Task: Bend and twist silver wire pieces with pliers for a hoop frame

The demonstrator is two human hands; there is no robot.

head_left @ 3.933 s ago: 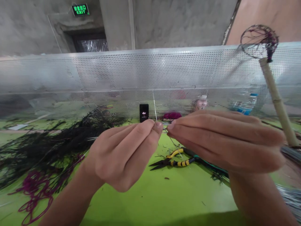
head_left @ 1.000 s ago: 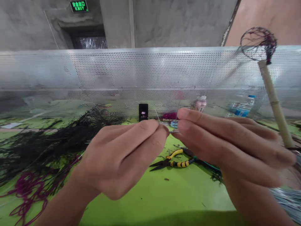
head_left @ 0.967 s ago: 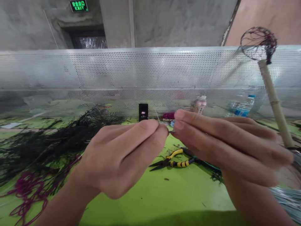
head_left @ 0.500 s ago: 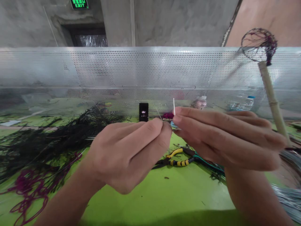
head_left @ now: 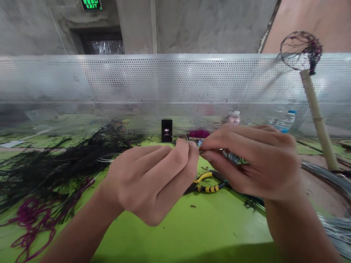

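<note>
Both hands are raised over the green table (head_left: 175, 233), fingertips meeting in the middle. My left hand (head_left: 153, 179) pinches a thin wire whose tip pokes up at its fingertips. My right hand (head_left: 252, 160) has its fingers curled and pinched on the same small piece, with a silvery wire bundle (head_left: 233, 157) showing under its fingers. Just below the hands, yellow-and-black pliers (head_left: 205, 184) lie on the table.
A heap of black strands (head_left: 55, 160) and magenta cord (head_left: 30, 223) covers the left. A perforated metal screen (head_left: 175, 91) runs across the back, with a small black device (head_left: 166, 130) and bottles (head_left: 285, 122) by it. A bamboo stick (head_left: 318, 117) with a wire hoop (head_left: 300, 49) stands right. Grey wires (head_left: 334, 226) lie at right.
My right hand's fingers have curled in from stretched out, and the white stick tip above them is gone from view. My left hand keeps its pinch and has barely moved.
</note>
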